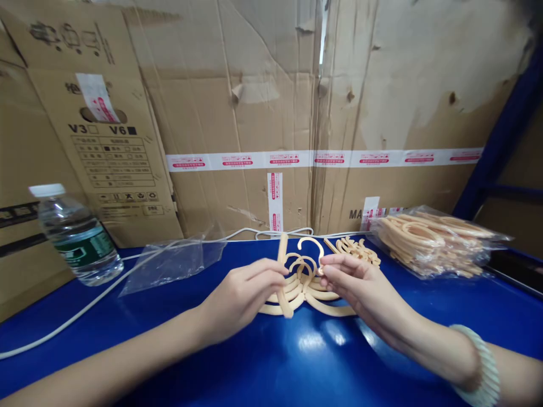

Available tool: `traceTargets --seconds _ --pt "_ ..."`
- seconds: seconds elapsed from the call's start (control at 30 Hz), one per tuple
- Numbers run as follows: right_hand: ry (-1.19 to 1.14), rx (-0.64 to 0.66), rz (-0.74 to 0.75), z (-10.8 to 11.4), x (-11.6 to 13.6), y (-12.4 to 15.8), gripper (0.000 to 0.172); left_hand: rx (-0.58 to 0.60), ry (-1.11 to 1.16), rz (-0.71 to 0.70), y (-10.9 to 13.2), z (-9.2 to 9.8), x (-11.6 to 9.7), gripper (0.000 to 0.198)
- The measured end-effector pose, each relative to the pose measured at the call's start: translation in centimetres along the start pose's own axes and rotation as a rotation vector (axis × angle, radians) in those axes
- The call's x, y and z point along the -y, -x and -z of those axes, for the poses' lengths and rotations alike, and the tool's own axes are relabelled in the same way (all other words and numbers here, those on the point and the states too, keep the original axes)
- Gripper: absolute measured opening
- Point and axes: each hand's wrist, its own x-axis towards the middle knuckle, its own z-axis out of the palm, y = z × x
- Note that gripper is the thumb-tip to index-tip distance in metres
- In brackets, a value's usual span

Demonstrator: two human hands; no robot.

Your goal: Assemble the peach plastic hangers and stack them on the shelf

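My left hand (248, 294) pinches a pale, slightly bent wooden strip (283, 249), which stands nearly upright between thumb and fingers. In my right hand (356, 285) is a thin wooden hook-shaped piece (311, 242), gripped at its lower end so that the curve rises to the left. Behind and between both hands, a stack of curved wooden hanger-like pieces (326, 308) lies on the blue table. The hands partly hide this stack. Farther back to the right sits a pile of small curved wooden pieces (356, 249).
Clear plastic bags of wooden pieces (428, 237) lie at the right. A water bottle (80, 237) stands at the left, near an empty plastic bag (178, 260) and a white cable (85, 311). Cardboard (246, 113) walls the back of the blue table (280, 367).
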Motion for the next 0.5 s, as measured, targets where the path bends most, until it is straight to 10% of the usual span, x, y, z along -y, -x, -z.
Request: traceTargets --seconds 0.17,0.3,0.5 --pt "-0.115 0.015 -0.112 -0.8 -0.6 1.4 0.052 -0.154 0.173 -0.01 0.5 -1.2 -1.8 0.012" --pt "-0.138 0.075 -0.159 -0.9 -1.2 1.9 0.064 -0.182 0.347 0.238 1.0 -2.2 -2.5 0.017" --pt "-0.097 0.132 -0.159 -0.7 -1.2 2.0 0.03 -0.217 0.779 0.642 1.2 -3.0 -3.4 0.043"
